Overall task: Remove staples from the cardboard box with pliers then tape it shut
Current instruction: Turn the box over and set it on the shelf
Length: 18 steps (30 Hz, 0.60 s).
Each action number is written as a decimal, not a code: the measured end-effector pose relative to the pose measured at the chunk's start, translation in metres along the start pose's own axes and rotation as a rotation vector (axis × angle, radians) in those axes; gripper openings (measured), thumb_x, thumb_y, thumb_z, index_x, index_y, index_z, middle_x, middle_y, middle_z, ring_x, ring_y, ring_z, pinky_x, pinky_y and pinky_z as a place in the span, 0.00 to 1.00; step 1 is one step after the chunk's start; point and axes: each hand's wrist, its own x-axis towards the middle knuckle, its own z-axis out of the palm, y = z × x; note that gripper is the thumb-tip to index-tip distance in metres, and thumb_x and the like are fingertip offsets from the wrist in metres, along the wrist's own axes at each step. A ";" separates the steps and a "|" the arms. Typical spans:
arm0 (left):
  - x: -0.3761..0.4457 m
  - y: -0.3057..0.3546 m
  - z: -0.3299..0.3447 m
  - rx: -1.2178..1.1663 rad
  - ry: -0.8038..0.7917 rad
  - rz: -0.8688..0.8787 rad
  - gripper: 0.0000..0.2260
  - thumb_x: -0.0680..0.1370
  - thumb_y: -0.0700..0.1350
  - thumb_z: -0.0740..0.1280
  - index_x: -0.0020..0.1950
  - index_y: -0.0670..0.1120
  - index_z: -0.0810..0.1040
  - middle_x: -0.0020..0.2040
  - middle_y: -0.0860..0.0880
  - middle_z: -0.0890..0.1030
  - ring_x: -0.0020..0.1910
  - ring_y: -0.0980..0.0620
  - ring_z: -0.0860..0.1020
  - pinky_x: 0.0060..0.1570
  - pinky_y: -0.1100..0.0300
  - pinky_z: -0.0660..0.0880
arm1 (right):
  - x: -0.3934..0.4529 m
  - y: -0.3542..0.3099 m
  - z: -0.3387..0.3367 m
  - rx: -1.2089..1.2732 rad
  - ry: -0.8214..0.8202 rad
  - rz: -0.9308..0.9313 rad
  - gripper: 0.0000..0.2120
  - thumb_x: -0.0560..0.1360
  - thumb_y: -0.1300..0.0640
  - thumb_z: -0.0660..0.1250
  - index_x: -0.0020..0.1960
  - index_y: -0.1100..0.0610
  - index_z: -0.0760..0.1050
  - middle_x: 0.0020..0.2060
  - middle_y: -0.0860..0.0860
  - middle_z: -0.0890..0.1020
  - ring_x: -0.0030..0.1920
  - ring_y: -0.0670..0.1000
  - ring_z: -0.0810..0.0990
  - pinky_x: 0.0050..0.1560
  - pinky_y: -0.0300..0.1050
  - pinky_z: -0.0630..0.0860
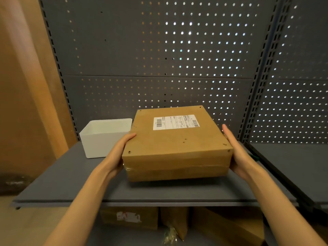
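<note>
A flat brown cardboard box with a white shipping label on top is held between my two hands, over the grey shelf. Clear tape runs along its front side seam. Small dark holes dot the corners and edges of its top. My left hand presses flat against the box's left side, thumb on the top edge. My right hand presses flat against its right side, fingers straight. No pliers or tape roll are in view.
A white open plastic bin stands on the shelf just left of the box. A grey pegboard wall backs the shelf. More cardboard boxes sit on the level below. A wooden panel stands at the left.
</note>
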 end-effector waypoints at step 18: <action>0.028 -0.020 -0.011 0.007 -0.043 -0.245 0.12 0.76 0.58 0.63 0.52 0.51 0.76 0.38 0.51 0.85 0.36 0.54 0.84 0.29 0.65 0.77 | 0.014 0.037 0.003 0.098 0.150 0.142 0.17 0.74 0.38 0.61 0.52 0.47 0.79 0.46 0.51 0.85 0.49 0.51 0.82 0.43 0.46 0.75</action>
